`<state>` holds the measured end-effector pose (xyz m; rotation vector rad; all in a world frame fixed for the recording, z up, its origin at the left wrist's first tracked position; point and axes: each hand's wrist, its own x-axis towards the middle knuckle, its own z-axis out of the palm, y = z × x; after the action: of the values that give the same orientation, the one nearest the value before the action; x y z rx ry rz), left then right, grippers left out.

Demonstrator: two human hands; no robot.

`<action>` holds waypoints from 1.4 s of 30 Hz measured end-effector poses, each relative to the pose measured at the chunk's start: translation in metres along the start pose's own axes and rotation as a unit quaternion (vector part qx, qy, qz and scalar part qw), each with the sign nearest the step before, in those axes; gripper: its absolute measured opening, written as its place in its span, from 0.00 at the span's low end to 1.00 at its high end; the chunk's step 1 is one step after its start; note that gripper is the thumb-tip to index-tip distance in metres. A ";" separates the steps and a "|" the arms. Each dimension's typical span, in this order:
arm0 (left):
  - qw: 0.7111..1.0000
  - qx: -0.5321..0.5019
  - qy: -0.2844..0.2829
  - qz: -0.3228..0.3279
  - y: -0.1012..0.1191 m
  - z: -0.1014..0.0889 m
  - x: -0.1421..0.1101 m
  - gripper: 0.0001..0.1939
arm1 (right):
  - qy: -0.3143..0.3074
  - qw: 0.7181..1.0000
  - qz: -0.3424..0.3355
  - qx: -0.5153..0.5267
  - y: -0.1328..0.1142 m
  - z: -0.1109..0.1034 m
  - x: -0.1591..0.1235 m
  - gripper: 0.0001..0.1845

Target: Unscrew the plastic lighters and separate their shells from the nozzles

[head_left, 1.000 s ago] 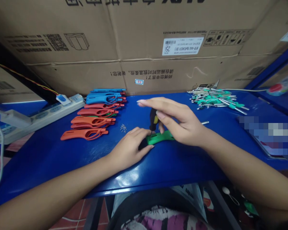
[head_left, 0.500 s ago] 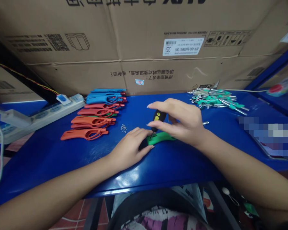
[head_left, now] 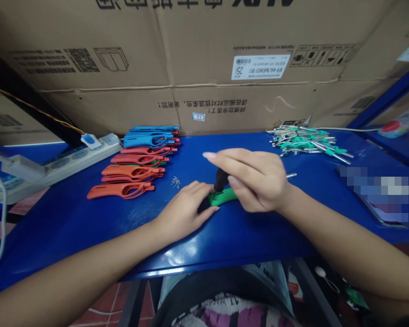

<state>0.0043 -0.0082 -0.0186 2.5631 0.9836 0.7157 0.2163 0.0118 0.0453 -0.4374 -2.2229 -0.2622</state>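
Note:
A green lighter body (head_left: 226,195) lies on the blue table, its left end gripped between the thumb and fingers of my left hand (head_left: 184,208). My right hand (head_left: 261,179) is closed around a screwdriver (head_left: 221,180), whose black handle shows below the fingers. The screwdriver stands nearly upright over the lighter's left end; its tip is too small to make out. Past my right hand a metal rod (head_left: 291,175) sticks out, and the lighter's middle is hidden behind that hand. Small loose screws (head_left: 176,182) lie beyond my left hand.
Orange, red and blue lighter casings (head_left: 121,190) are stacked at the left, beside a white power strip (head_left: 63,164). Teal parts with metal rods and wires (head_left: 305,141) are heaped at the back right. A large cardboard box (head_left: 204,54) stands behind the table (head_left: 122,240).
My right hand has turned and lowered around the screwdriver, its fingers now covering more of the handle. My left hand and the green lighter stay where they were.

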 end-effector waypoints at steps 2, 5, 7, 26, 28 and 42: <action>1.000 -0.004 -0.003 -0.006 0.000 0.000 0.000 0.08 | -0.012 0.995 0.057 0.076 -0.002 0.002 0.001 0.21; 1.000 0.000 -0.001 0.001 0.000 0.000 0.000 0.10 | 0.038 0.994 0.084 0.056 -0.003 0.005 0.002 0.15; 1.000 0.004 0.004 0.008 0.000 0.000 0.000 0.12 | 0.046 0.997 0.060 -0.002 -0.001 0.005 0.001 0.16; 1.000 0.007 -0.016 0.000 0.001 -0.001 0.000 0.14 | 0.025 0.988 0.113 0.105 0.002 0.002 0.004 0.16; 1.000 0.008 -0.012 0.002 0.001 -0.001 0.000 0.14 | 0.034 0.993 0.100 0.060 0.003 0.002 0.004 0.18; 1.000 0.011 -0.021 -0.013 0.001 0.000 0.000 0.08 | -0.045 0.983 0.116 0.138 -0.007 -0.003 0.012 0.20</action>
<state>0.0049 -0.0086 -0.0186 2.5690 1.0151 0.6447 0.2088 0.0071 0.0563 -0.5575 -2.2288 0.1907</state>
